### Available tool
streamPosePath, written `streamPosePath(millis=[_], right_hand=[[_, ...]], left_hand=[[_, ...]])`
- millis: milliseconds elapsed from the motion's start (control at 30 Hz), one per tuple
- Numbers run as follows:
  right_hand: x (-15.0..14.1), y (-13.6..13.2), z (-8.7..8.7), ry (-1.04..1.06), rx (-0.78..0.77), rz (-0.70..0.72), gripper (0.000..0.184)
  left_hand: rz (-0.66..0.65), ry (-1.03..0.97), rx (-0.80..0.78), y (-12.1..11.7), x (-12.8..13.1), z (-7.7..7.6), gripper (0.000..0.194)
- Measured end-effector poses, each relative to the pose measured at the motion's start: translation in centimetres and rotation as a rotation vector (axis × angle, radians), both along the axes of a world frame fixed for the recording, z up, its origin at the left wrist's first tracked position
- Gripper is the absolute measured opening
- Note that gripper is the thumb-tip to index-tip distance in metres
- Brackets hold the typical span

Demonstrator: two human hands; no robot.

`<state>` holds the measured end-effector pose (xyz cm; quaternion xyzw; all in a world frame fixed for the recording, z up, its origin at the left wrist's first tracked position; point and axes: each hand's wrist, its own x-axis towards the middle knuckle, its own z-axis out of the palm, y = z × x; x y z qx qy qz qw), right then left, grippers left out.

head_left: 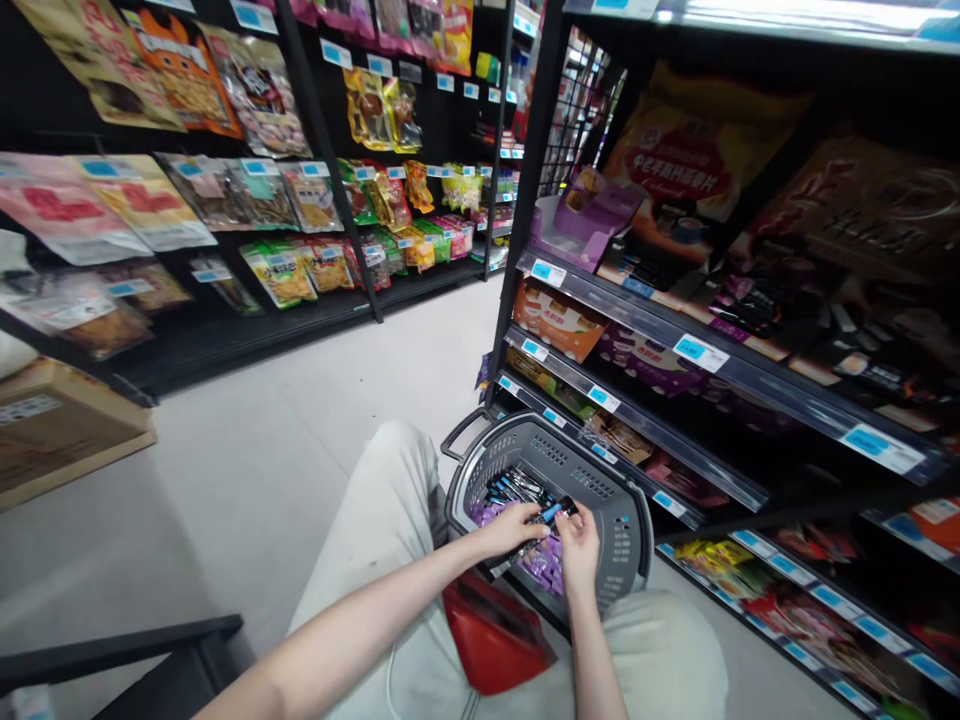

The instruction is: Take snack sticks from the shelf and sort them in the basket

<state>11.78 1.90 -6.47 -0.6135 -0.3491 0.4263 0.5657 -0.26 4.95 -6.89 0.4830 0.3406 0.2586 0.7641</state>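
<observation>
Both of my hands meet over a grey plastic shopping basket [637, 515] that stands between my knees. My left hand [517, 530] is closed around dark stick sachets [553, 512] with blue marks. From the other side, my right hand [579, 535] pinches the end of the same sachets. Exactly how many are held I cannot tell. Below, in the basket, lie loose black and silver stick sachets [514, 487] and purple sachets [546, 572]. A red bag or box [495, 640] sits in my lap under my forearms.
A black shelf rack [645, 300] with boxes and price tags rises close on the right. Hanging snack bags [281, 272] fill the racks at left. A cardboard box [67, 430] stands on the grey floor [300, 440], and a black frame [150, 650] is at lower left.
</observation>
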Motion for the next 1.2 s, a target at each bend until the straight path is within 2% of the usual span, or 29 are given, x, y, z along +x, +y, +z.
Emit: streamPosePath(millis=[133,300,467,567,667,733,867,1033,1100,1200], right_hand=[[-0.2,0.2,-0.1,0.076,-0.069,0.100,0.038],[-0.1,0.2,0.1,0.073,-0.086,0.064,0.034],[0.1,0.3,-0.5,-0.042,-0.071,0.015,0.036],[0.0,0.3,-1.1,-0.102,-0.054,-0.040,0.038],[0.1,0.4,-1.6,-0.104,-0.048,-0.068,0.039],[0.2,0.6,-1.9,-0.095,-0.054,-0.073,0.038],[0.5,0.5,-1.8,-0.093,-0.026,0.005,0.037],[-0.4,-0.5,-0.8,-0.279,-0.018,0.167,0.037],[-0.9,-0.8,-0.4,-0.370,-0.038,0.241,0.031],[-1.3,-0.9,0.2,-0.513,-0.048,0.284,0.025]], left_hand=[[0.081,0.047,0.076,-0.2,0.0,0.4,0.029],[0.098,0.064,0.131,0.0,0.1,-0.1,0.033],[0.019,0.134,0.085,1.0,-0.4,-0.7,0.039],[-0.074,0.198,-0.016,1.3,-1.2,-0.2,0.037],[-0.195,0.147,-0.121,1.2,-1.8,0.5,0.031],[-0.191,0.125,-0.112,1.0,-1.6,0.6,0.029],[0.009,0.098,-0.050,0.6,-0.6,0.2,0.027],[0.408,-0.116,-0.151,1.1,-0.4,0.0,0.027],[0.483,-0.159,-0.202,1.4,-0.8,0.2,0.029],[0.499,-0.144,-0.236,1.6,-1.2,0.6,0.031]])
